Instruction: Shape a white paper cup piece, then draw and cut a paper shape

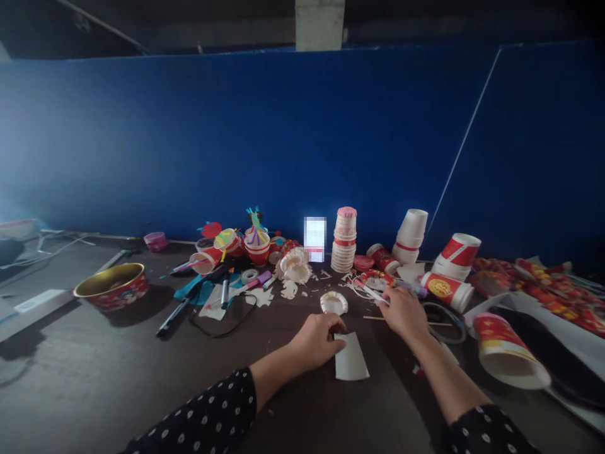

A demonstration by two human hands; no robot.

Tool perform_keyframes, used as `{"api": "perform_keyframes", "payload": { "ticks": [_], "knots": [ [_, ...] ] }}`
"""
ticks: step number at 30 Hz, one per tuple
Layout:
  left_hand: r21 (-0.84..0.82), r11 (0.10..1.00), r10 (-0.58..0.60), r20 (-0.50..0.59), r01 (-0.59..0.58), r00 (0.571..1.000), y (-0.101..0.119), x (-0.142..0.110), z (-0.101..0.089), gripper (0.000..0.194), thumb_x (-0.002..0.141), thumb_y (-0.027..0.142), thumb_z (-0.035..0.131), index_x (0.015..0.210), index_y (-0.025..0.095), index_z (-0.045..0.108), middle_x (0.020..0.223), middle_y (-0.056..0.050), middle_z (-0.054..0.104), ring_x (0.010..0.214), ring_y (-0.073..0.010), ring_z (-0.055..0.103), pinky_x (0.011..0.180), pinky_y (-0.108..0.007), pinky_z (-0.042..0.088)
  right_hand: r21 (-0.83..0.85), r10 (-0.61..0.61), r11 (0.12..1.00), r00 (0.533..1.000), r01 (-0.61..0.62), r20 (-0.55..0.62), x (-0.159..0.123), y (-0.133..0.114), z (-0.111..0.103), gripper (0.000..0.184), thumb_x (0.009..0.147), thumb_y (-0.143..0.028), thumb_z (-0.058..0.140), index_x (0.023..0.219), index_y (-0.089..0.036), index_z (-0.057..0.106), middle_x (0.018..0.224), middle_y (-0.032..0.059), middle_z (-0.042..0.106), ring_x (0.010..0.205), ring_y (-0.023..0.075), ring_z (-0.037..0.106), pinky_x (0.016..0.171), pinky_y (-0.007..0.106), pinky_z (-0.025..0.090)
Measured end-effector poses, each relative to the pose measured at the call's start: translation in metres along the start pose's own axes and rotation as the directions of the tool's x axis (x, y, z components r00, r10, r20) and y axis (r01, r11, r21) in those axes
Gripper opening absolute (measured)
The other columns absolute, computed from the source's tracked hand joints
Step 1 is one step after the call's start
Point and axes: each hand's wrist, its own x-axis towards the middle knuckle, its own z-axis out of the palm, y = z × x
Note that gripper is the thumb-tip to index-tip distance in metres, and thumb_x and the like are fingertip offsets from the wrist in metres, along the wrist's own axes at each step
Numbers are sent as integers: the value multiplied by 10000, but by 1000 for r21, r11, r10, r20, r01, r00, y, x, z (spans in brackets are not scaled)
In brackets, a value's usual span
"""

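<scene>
My left hand rests on the dark tabletop, its fingertips over the top end of a white paper strip. Just beyond those fingers lies a small crimped white paper cup piece, not touched by either hand. My right hand pinches a thin white stick among paper scraps. A wooden skewer passes under that hand, and a coil of black cord lies to its right.
Red and white paper cups lie on the right, beside stacked cups. Pens, a tape roll and paper crafts crowd the middle. A gold-lined red bowl stands left. A blue wall rises behind the table.
</scene>
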Motion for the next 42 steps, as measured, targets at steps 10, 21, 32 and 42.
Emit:
{"api": "perform_keyframes", "payload": {
  "ticks": [10, 21, 32, 42],
  "knots": [
    [78, 997, 19, 4, -19, 1000, -1, -3, 3, 272, 616, 121, 526, 866, 137, 631, 732, -26, 586, 616, -130, 505, 612, -227, 399, 124, 61, 991, 998, -58, -18, -8, -7, -7, 192, 826, -289, 412, 895, -210, 574, 790, 50, 676, 725, 202, 613, 569, 262, 336],
    [68, 996, -62, 56, 58, 997, 2, -4, 2, 347, 579, 147, 612, 925, 131, 624, 721, -13, 564, 646, -136, 496, 608, -227, 384, 167, -46, 985, 998, 39, 39, -6, -4, 0, 153, 753, -211, 510, 882, -198, 593, 849, 38, 672, 775, 183, 602, 638, 245, 376],
    [120, 992, -34, 13, 32, 999, 1, -6, 3, 343, 582, 158, 628, 924, 158, 598, 843, -39, 594, 762, -172, 529, 662, -245, 393, 453, -540, 794, 814, 406, 216, -27, -32, -14, 134, 710, -270, 569, 781, -203, 660, 775, 16, 629, 706, 147, 563, 621, 220, 376],
    [281, 955, -102, 26, 91, 994, 2, -9, 3, 278, 626, 285, 648, 875, 172, 602, 921, -83, 579, 842, -229, 541, 699, -293, 388, 505, -554, 781, 782, 368, 285, -38, -40, -10, 125, 646, -134, 543, 739, -175, 617, 739, 19, 637, 680, 145, 556, 578, 213, 346]
  ]
}}
